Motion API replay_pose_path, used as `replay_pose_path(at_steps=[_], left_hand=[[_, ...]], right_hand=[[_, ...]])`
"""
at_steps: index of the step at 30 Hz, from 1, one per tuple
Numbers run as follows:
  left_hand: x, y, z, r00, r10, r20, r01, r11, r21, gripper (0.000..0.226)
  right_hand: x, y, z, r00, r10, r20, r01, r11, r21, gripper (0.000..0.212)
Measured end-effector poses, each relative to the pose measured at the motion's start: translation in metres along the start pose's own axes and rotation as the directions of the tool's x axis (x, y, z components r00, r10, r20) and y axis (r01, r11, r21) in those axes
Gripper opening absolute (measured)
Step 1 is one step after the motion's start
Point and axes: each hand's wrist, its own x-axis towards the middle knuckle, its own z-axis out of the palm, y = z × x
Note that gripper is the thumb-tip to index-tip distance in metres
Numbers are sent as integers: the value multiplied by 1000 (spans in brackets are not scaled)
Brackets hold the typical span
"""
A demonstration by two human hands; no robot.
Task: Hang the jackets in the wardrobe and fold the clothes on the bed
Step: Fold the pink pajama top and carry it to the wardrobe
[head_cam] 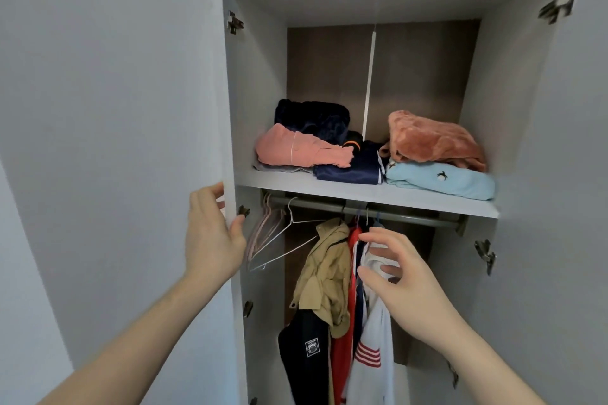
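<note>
The wardrobe stands open in front of me. From its dark rail (411, 215) hang a khaki jacket (329, 276), a red garment (342, 355), a dark navy jacket (304, 355) and a white jacket with red stripes (375, 339). My right hand (398, 279) reaches to the shoulder of the white jacket, fingers spread and loosely bent, touching the fabric near its hanger. My left hand (214, 233) grips the edge of the left wardrobe door (131, 108), thumb inside. Bare wire and pink hangers (273, 237) hang at the rail's left end.
On the shelf (362, 191) above the rail lie folded clothes: a pink piece (296, 149), dark navy pieces (348, 168), a rust fleece (431, 138) on a light blue top (441, 181). The right door (559, 174) stands open, with metal hinges on both sides.
</note>
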Motion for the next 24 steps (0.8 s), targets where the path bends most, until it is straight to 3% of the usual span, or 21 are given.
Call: replay_pose_path(at_steps=[6,10,17,24], left_hand=[[1,43,69,978,168,126,-177,982,69,68],[3,73,121,955,183,232,-210,973,96,75],[20,104,185,896,22,443,-125,971,204,115],[44,116,210,780,-90,620,-112,954,278,124]], right_hand=[[-9,8,-54,999,-8,-48,6,999,-45,47],[-11,22,-88,997,-20,-79,14,996,-86,48],[-5,52,-121,998,12,-64,-19,994,-112,50],[-1,70,-135,998,5,-58,-13,991,-130,51]])
